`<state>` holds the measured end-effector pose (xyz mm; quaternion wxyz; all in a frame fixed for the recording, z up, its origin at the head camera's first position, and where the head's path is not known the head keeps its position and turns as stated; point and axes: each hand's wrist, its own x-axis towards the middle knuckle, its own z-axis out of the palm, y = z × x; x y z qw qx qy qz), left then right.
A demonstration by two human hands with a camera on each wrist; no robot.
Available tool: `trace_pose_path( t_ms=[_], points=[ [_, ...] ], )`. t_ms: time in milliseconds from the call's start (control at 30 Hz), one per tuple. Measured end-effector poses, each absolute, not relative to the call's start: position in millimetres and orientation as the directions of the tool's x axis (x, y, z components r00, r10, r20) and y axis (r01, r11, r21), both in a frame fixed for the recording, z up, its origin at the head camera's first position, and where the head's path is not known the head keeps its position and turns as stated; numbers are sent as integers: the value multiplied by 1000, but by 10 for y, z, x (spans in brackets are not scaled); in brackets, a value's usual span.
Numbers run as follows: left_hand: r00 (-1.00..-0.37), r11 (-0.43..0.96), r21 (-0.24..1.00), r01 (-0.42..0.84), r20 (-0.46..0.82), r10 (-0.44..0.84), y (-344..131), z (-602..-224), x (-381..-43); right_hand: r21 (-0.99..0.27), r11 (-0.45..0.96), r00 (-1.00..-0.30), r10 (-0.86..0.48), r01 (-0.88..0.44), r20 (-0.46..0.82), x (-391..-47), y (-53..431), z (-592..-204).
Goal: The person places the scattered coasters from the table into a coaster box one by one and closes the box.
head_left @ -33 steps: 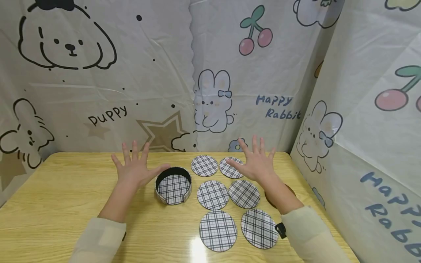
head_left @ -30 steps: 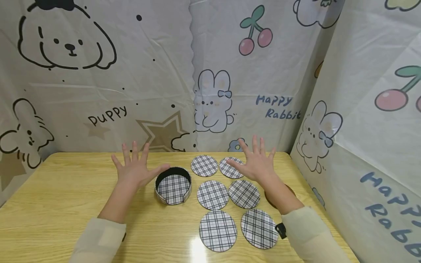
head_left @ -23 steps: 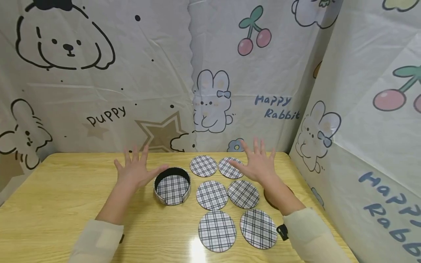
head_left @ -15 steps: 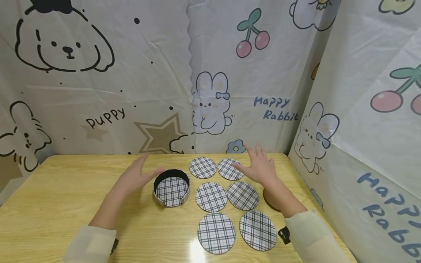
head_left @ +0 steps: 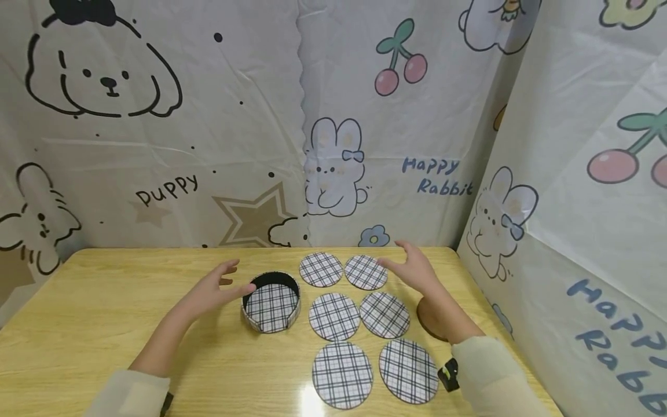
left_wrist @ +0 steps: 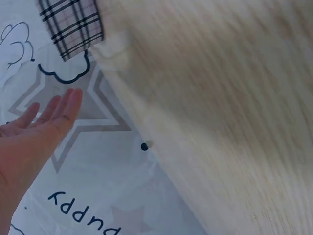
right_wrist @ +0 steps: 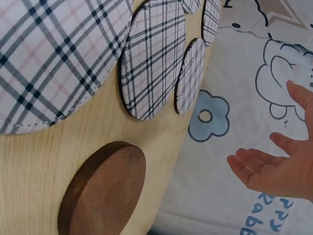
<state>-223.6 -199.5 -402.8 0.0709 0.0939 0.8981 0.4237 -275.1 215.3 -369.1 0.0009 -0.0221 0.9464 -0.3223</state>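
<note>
My left hand (head_left: 212,291) hovers just left of a round plaid coaster holder (head_left: 251,320), fingers loosely bent and holding nothing; its thumb overlaps the holder's left rim in the head view. The holder has a black inner wall, a plaid floor and a gap at its front. Several round plaid coasters lie flat in two columns to its right, among them a far-right coaster (head_left: 365,272), a middle-left coaster (head_left: 334,316) and a near-right coaster (head_left: 409,370). My right hand (head_left: 416,271), empty with relaxed fingers, hangs beside the far-right coaster.
A brown round thick disc (right_wrist: 110,191) lies on the table right of the coasters, partly covered by my right forearm in the head view. The wood-grain table (head_left: 130,289) ends at a printed cloth (head_left: 250,133) behind and on the right.
Both hands have come down from a raised, spread-finger pose toward the table. Their fingers have relaxed and bent. The holder, coasters and disc stay where they were.
</note>
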Motion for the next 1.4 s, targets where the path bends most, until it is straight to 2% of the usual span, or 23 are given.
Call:
trace_pose_path(
  t_ms=[200,433,1033,1400],
  points=[
    [-951,612,778,142,-64,302,-2030,-4139,-2232,-707,706,-999,26,37,-26,-2793,2188,-3773],
    [-945,637,758,138,-92,315,-2025,-4233,-2215,-760,639,-992,73,124,-100,-2894,2243,-3916],
    [-934,622,768,153,-94,346,-1937,-4340,-2154,-769,601,-976,136,218,-170,-3052,2206,-4347],
    [-943,619,776,122,-103,316,-1923,-4345,-2146,-790,563,-971,144,241,-194,-3144,2157,-4502]
  ],
)
